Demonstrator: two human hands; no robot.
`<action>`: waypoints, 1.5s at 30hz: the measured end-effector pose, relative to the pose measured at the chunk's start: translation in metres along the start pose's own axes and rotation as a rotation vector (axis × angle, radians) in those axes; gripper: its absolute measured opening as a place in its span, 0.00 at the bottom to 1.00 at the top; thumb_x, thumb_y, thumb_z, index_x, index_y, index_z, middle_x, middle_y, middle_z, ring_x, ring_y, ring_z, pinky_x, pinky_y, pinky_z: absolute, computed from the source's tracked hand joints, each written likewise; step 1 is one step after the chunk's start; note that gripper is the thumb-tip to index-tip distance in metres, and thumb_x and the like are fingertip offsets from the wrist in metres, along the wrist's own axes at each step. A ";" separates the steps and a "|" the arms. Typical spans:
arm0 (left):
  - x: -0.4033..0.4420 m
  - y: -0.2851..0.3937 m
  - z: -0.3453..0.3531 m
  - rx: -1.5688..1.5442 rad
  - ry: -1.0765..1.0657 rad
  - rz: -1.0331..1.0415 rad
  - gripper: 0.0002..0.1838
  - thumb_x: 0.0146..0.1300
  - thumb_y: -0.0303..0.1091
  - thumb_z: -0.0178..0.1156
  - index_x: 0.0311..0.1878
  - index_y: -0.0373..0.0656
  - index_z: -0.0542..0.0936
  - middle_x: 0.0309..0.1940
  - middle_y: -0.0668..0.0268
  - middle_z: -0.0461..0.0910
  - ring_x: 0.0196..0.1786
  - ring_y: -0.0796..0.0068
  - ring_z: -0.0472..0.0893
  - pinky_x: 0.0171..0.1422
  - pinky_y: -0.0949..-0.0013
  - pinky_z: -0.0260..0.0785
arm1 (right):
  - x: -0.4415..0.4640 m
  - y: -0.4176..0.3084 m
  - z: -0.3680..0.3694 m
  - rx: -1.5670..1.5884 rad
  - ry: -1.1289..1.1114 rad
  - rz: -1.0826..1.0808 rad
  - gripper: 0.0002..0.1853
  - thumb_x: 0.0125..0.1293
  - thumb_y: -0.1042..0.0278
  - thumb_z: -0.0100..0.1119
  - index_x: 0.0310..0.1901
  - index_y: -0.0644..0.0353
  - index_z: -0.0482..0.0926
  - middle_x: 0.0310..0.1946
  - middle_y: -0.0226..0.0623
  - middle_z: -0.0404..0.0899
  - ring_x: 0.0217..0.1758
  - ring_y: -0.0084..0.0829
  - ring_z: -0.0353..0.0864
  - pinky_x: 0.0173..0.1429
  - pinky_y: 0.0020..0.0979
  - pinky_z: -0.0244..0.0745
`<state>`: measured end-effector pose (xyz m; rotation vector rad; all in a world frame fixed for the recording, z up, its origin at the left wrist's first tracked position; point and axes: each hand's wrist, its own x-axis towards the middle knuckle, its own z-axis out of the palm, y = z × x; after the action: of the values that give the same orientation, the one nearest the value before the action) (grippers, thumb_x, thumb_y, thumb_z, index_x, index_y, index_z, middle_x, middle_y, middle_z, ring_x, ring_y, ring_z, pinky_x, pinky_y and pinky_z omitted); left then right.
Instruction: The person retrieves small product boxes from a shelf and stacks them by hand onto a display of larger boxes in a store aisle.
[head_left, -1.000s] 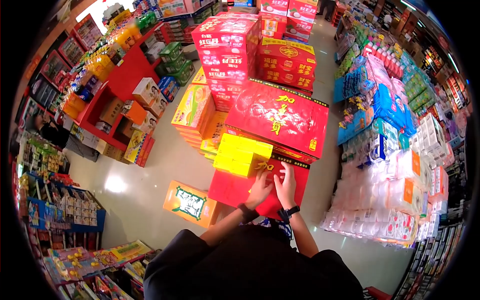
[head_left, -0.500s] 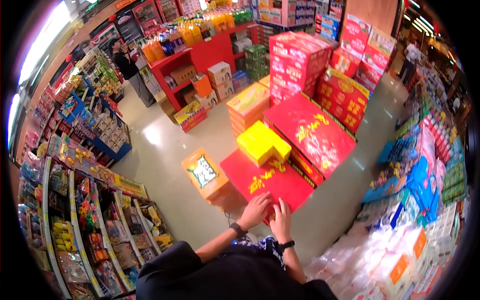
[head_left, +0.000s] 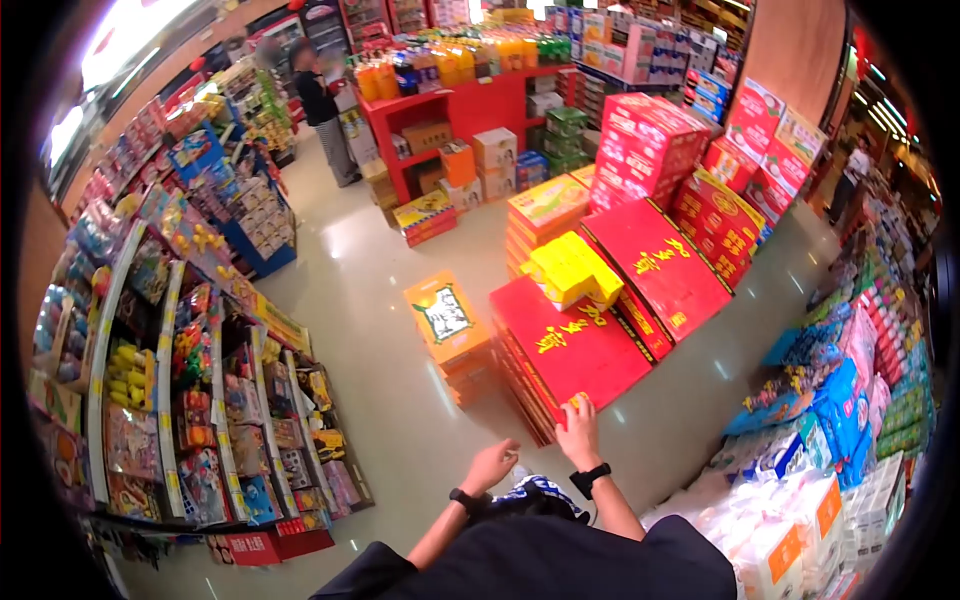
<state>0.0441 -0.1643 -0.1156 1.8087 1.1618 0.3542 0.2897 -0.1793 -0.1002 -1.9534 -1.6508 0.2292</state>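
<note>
Glossy, pale supermarket floor (head_left: 350,300) spreads across the middle of the frame, seen through my remote head camera. Right of centre sits a flat red cardboard carton with gold lettering (head_left: 585,370); bright-yellow small boxes (head_left: 565,270) stand on its far end. Half a second ago, both hands were at its near edge. Now the left hand (head_left: 492,466), lower centre, is away from it, loosely bent, holding nothing I can see. Contact has passed to the right hand (head_left: 579,437) alone, fingers curled at the near corner; whether they grip, I cannot tell.
</note>
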 end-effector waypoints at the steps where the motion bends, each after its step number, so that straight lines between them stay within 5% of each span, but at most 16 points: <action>1: -0.008 -0.002 -0.006 -0.056 0.014 -0.030 0.16 0.75 0.38 0.62 0.63 0.48 0.83 0.57 0.59 0.90 0.58 0.57 0.90 0.63 0.57 0.82 | 0.006 -0.002 0.000 -0.002 -0.004 0.027 0.20 0.59 0.72 0.70 0.54 0.61 0.84 0.68 0.54 0.73 0.72 0.59 0.72 0.76 0.54 0.70; 5: -0.031 -0.007 -0.030 -0.100 0.056 -0.098 0.16 0.76 0.37 0.62 0.62 0.45 0.83 0.56 0.60 0.91 0.58 0.58 0.90 0.64 0.58 0.82 | 0.027 -0.007 0.003 0.039 0.043 0.091 0.15 0.59 0.73 0.71 0.49 0.58 0.84 0.56 0.46 0.81 0.61 0.53 0.80 0.66 0.51 0.77; 16: 0.005 0.020 -0.034 -0.324 -0.007 0.042 0.15 0.78 0.31 0.59 0.64 0.42 0.81 0.55 0.59 0.90 0.58 0.64 0.89 0.64 0.61 0.81 | 0.115 0.011 -0.031 0.109 0.229 0.114 0.23 0.64 0.76 0.70 0.60 0.61 0.77 0.68 0.49 0.74 0.69 0.56 0.76 0.72 0.51 0.76; 26: 0.180 0.126 -0.024 -0.253 -0.034 0.223 0.17 0.77 0.29 0.58 0.66 0.40 0.79 0.61 0.58 0.85 0.64 0.63 0.85 0.68 0.60 0.77 | 0.240 0.063 -0.060 -0.178 0.271 0.033 0.32 0.64 0.76 0.71 0.70 0.64 0.74 0.76 0.52 0.70 0.78 0.57 0.69 0.80 0.53 0.69; 31: 0.270 0.150 0.009 -0.402 -0.037 0.306 0.27 0.78 0.29 0.59 0.77 0.37 0.68 0.74 0.53 0.75 0.72 0.60 0.80 0.75 0.60 0.73 | 0.251 0.055 -0.080 -0.269 0.268 0.045 0.28 0.63 0.81 0.69 0.66 0.65 0.75 0.58 0.49 0.74 0.66 0.52 0.76 0.72 0.51 0.75; 37: 0.329 0.144 0.049 -0.586 -0.124 0.375 0.46 0.72 0.21 0.60 0.89 0.38 0.48 0.80 0.47 0.67 0.81 0.56 0.70 0.85 0.58 0.63 | 0.232 0.062 -0.083 -0.100 0.282 0.107 0.25 0.64 0.81 0.68 0.64 0.65 0.76 0.64 0.51 0.77 0.66 0.54 0.80 0.69 0.50 0.80; 40: 0.306 0.170 0.029 -0.587 -0.146 0.296 0.49 0.67 0.29 0.62 0.88 0.37 0.51 0.84 0.41 0.60 0.88 0.52 0.60 0.90 0.59 0.53 | 0.212 0.066 -0.089 -0.060 0.279 0.154 0.31 0.63 0.82 0.70 0.69 0.63 0.74 0.56 0.48 0.82 0.60 0.51 0.84 0.65 0.49 0.81; 42: 0.298 0.169 0.024 -0.448 -0.084 0.307 0.47 0.67 0.30 0.63 0.88 0.39 0.54 0.83 0.42 0.62 0.87 0.50 0.61 0.89 0.58 0.54 | 0.204 0.065 -0.087 0.233 0.271 0.264 0.38 0.63 0.84 0.69 0.75 0.60 0.69 0.50 0.46 0.84 0.49 0.47 0.89 0.56 0.45 0.85; 45: 0.293 0.169 0.011 -0.363 -0.067 0.339 0.44 0.65 0.28 0.64 0.85 0.43 0.62 0.81 0.46 0.67 0.85 0.48 0.66 0.87 0.56 0.61 | 0.199 0.054 -0.090 0.262 0.308 0.269 0.47 0.62 0.86 0.70 0.83 0.55 0.64 0.40 0.41 0.86 0.39 0.36 0.91 0.45 0.38 0.87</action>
<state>0.2965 0.0518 -0.0492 1.6742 0.6873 0.6515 0.4233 -0.0230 -0.0092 -1.8943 -1.1048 0.2215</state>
